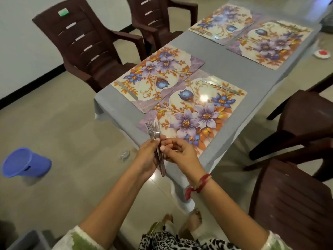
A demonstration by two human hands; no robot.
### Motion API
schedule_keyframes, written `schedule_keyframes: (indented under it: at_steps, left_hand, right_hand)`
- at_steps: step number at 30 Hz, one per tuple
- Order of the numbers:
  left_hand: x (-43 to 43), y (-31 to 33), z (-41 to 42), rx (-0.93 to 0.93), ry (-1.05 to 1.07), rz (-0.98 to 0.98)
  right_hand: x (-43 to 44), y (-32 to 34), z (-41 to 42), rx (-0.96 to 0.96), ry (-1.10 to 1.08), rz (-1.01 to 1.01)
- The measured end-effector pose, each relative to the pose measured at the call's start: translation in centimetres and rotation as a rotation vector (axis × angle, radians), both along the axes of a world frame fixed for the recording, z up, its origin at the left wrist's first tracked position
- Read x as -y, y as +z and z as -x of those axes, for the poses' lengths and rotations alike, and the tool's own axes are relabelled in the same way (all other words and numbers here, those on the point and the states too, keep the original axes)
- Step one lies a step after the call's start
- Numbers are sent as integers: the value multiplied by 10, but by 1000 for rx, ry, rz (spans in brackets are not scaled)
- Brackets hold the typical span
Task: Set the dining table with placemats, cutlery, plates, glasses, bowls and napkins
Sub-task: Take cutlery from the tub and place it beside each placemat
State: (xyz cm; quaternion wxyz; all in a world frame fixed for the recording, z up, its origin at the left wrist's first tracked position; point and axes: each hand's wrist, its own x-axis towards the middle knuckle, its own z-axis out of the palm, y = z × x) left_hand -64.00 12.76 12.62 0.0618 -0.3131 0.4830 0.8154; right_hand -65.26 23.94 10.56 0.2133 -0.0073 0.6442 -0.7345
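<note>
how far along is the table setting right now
Done: four placemats lie on the table, and a knife lies on each of the two near ones. In hand: the left hand grips a bunch of forks while the right hand pinches at them. Left: no fork is down yet, and no plates, glasses, bowls or napkins show on the table.

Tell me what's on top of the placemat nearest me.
One knife lies along the far right edge of that placemat. The left hand and right hand, holding forks, hide part of its near edge.
</note>
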Motion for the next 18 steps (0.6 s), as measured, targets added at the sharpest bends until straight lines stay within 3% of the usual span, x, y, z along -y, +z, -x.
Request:
schedule_keyframes:
  at_steps: [5, 13, 18]
  left_hand:
    - [-40, -2, -21, -110, -86, 20]
    - [-108, 18, -68, -163, -286, -4]
    - [-168, 34, -104, -151, -446, 80]
  right_hand:
    - [-30, 2, -39, -23, -124, -221]
    - [-103, 14, -124, 26, -448, -214]
    - [-168, 30, -185, -114, -718, -423]
